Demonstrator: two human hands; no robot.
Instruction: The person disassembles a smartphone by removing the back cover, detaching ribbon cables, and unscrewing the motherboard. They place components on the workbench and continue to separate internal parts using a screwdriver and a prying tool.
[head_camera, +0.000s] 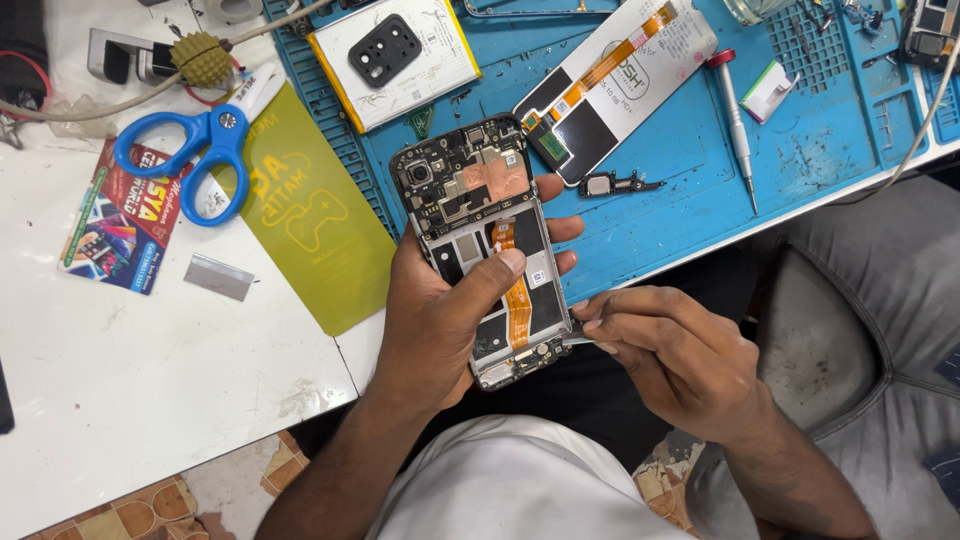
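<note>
Left grip: the left hand (440, 320) is wrapped round an opened phone (485, 245), palm behind it, thumb pressed across the front beside the orange flex cable (515, 295), fingertips showing past the right edge.
Right grip: the right hand (670, 350) has its fingers pressed together, pinching tweezers (578, 340); the metal tip meets the lower right corner of the phone.
Phone position: held in the air over the near edge of the desk (150, 370), above the person's lap, tilted with its camera end away from the person; back cover off, boards and copper shield exposed.
Mat: blue work mat (690, 190) on the desk, just behind the phone.
On mat, near: small black bracket part (615, 184) just beyond the left fingertips; white battery with an orange strip (620, 75) behind it; screwdriver (738, 125) with a red cap to its right.
On mat, far: white-backed panel with a black camera frame (385, 50) on it.
Left of mat: yellow-green sheet (300, 210) overlapping the mat edge; blue scissors (195, 150); a printed card (120, 220); a small grey blade (218, 277).
</note>
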